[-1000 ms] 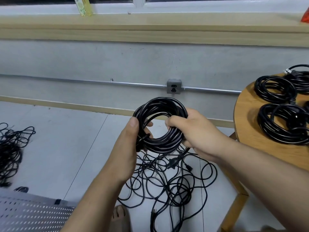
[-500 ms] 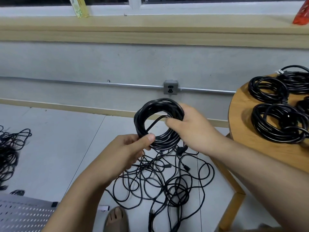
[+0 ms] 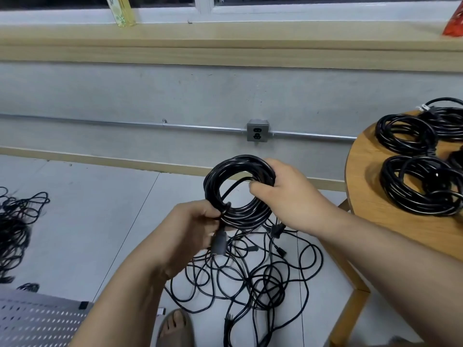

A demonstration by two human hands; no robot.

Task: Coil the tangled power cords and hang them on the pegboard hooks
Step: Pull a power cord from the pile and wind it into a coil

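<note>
The right hand (image 3: 288,196) grips the right side of the coil (image 3: 240,214), thumb hooked through the ring and fingers closed over the bundle from outside. The left hand (image 3: 195,224) is closed on the cord's loose end at the coil's lower left, and the plug (image 3: 218,242) hangs blurred just under its fingers. The coil is held upright in the air above the floor (image 3: 75,221), well apart from the pegboard (image 3: 37,321), which lies in the lower left corner of the view.

The step in hand looks like securing the tail. To do it well, the right hand should pinch the turns flat so none slips out. The left hand can then pass the end through the ring and round the bundle a few times, snugly. The plug should end tucked against the wrap, with an open loop left big enough for a hook. Pulling too hard could kink the cord near the plug. Too loose a wrap may let the ring spring open once hung.

Below the hands a tangle of cords (image 3: 250,279) sprawls on the floor, and another heap (image 3: 15,221) lies far left. Finished coils (image 3: 421,189) rest on the round wooden table (image 3: 363,191) at the right. A wall socket (image 3: 258,132) sits behind.

No brand or writing can be read. A small white tag (image 3: 423,108) on one table coil is too small to make out.
</note>
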